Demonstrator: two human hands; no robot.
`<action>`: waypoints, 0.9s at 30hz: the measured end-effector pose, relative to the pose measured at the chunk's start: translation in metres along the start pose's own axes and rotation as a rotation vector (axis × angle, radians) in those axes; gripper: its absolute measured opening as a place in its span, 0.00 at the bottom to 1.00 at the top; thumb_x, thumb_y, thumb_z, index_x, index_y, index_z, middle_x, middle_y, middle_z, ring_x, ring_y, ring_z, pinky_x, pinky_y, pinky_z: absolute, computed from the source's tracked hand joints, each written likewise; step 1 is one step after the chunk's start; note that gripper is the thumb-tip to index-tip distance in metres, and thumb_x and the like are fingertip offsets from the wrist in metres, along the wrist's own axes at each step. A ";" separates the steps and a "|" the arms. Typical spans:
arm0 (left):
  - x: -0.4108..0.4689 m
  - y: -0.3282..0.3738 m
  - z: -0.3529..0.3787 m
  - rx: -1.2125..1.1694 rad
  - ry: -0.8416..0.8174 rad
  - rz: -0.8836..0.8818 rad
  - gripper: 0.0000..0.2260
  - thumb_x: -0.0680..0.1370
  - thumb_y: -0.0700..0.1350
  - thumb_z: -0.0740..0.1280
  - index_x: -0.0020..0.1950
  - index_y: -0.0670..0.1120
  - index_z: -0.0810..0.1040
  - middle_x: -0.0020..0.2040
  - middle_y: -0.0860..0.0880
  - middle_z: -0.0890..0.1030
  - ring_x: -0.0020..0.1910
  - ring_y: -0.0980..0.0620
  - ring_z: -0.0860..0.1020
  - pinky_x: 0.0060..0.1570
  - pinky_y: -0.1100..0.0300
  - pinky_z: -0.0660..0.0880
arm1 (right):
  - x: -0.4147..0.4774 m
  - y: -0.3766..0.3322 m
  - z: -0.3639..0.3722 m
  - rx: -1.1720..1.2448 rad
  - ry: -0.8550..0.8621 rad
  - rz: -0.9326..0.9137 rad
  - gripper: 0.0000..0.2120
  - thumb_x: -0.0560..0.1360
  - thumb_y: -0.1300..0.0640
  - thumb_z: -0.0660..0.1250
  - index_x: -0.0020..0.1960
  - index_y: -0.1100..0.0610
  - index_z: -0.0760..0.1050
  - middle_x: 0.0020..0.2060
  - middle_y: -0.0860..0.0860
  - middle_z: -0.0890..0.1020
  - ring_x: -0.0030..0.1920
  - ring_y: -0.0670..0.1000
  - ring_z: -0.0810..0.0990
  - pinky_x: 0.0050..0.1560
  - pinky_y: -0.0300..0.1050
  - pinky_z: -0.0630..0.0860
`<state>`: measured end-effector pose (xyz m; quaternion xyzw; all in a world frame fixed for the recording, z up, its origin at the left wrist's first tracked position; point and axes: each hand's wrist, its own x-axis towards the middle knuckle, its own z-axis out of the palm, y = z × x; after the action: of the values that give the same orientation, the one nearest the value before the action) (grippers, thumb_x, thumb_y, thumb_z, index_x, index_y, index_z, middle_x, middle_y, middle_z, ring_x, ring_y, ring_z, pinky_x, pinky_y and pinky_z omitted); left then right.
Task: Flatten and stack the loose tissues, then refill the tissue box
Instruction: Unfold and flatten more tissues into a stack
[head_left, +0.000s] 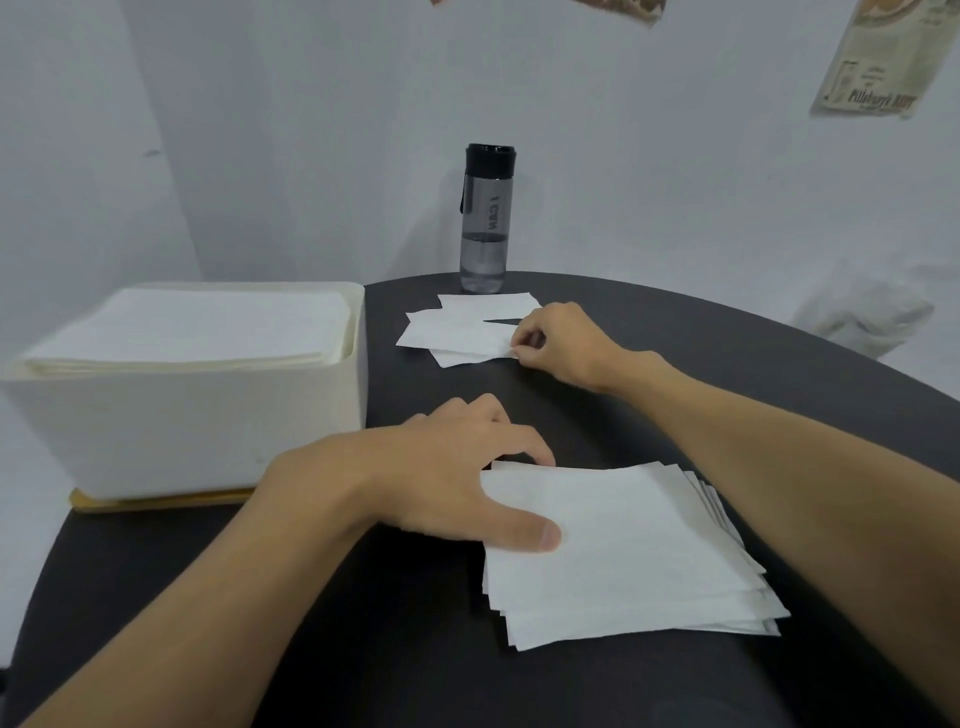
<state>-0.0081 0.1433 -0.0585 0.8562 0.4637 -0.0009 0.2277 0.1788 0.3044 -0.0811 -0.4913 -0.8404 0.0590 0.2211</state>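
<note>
A water bottle (487, 218) stands beyond the right grip (561, 345), which pinches the loose tissues (457, 332) at their edge. The left grip (457, 467) lies relaxed and wide, thumb pressing the stack (623, 551). The filled tissue box (208, 415) sits to its left on the surface (415, 649).

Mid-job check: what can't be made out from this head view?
Head view only.
Sheet count of the near fanned stack of flattened white tissues: the top sheet covers the rest.
Sheet count of the far loose white tissues: they overlap, and the right hand pinching them hides a corner.
Fill depth of the white rectangular tissue box: its opaque wall hides it.
Yellowed wall poster: print blurred, cut off at top.
</note>
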 end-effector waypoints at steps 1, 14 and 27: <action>0.000 0.000 0.000 0.003 0.001 0.003 0.22 0.74 0.68 0.68 0.65 0.69 0.68 0.60 0.61 0.66 0.64 0.58 0.63 0.70 0.52 0.63 | -0.001 0.001 -0.001 0.025 0.019 0.015 0.05 0.77 0.60 0.68 0.46 0.58 0.83 0.42 0.50 0.84 0.41 0.46 0.79 0.44 0.38 0.73; 0.009 -0.002 0.002 -0.174 0.691 -0.005 0.22 0.77 0.58 0.70 0.68 0.57 0.71 0.51 0.60 0.72 0.50 0.59 0.73 0.56 0.57 0.74 | -0.089 -0.008 -0.068 0.398 0.359 0.175 0.08 0.77 0.64 0.65 0.42 0.55 0.78 0.35 0.49 0.82 0.38 0.48 0.79 0.39 0.34 0.75; 0.003 0.033 -0.001 -0.855 0.901 0.181 0.02 0.78 0.41 0.71 0.50 0.48 0.83 0.44 0.54 0.87 0.44 0.57 0.85 0.52 0.59 0.81 | -0.190 -0.042 -0.099 0.765 0.399 0.300 0.07 0.79 0.63 0.66 0.44 0.58 0.79 0.32 0.50 0.79 0.33 0.47 0.73 0.34 0.37 0.71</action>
<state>0.0190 0.1306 -0.0452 0.6418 0.3991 0.5650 0.3311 0.2675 0.1096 -0.0386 -0.4926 -0.6186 0.3007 0.5331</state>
